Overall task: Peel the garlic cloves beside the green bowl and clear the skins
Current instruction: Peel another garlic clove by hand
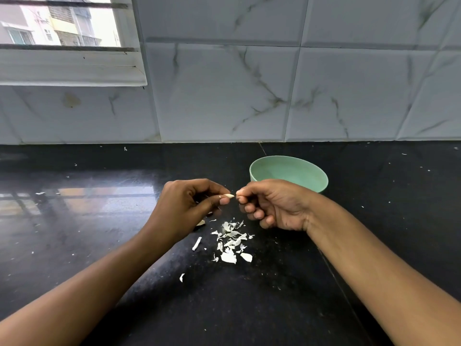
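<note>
At the far left a window is set in the marbled tiled wall, and its light lies as a pale reflection on the black counter below. A few white specks are scattered over that left stretch of stone. Toward the middle, the left hand is raised a little above the counter, its fingers curled in, with the thumb and forefinger pinching a small pale garlic clove so that the pointed end sticks out to the right. Under the hand a brownish scrap lies on the stone, partly hidden, and whether it is skin or clove cannot be told. Below and between the two hands sits the loose heap of white skins - thin curled flakes with two larger pieces at its near edge - and a narrow strip lies just to its left, with one more flake nearer the camera. The right hand faces the left one, fingers folded toward the palm, the thumb and forefinger drawn together right at the clove's tip; whether they grip a shred of skin, the tip itself or nothing is too small to tell. Behind this hand stands the green bowl, upright on the counter near the wall - what shows of its inside is plain green, and its near rim is hidden by the knuckles.
</note>
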